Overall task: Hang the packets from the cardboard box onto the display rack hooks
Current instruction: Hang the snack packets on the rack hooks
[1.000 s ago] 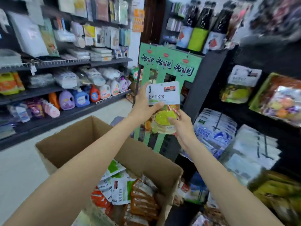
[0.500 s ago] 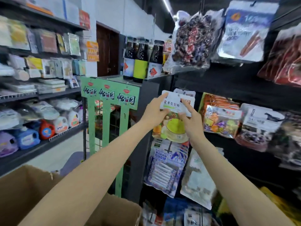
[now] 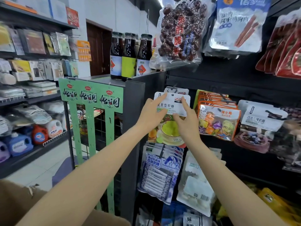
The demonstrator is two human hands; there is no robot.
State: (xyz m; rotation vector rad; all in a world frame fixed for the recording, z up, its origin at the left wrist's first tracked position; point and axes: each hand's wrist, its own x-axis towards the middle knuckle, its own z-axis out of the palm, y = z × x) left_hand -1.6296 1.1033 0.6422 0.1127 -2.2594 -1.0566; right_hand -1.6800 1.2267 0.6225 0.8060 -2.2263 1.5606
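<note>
Left hand (image 3: 152,114) and right hand (image 3: 184,121): packet (image 3: 171,128) pinched at both sides, its hole levelled to the hook (image 3: 174,89).

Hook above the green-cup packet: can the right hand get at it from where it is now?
Probably yes. The hook juts out just above the packet both hands hold, and nothing lies between it and the right hand; the left hand is off to the side.

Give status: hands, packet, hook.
Left hand and right hand both grip the candy packet. Packet's hole sits just below the hook, not yet threaded. Same packets already hang behind.
</note>
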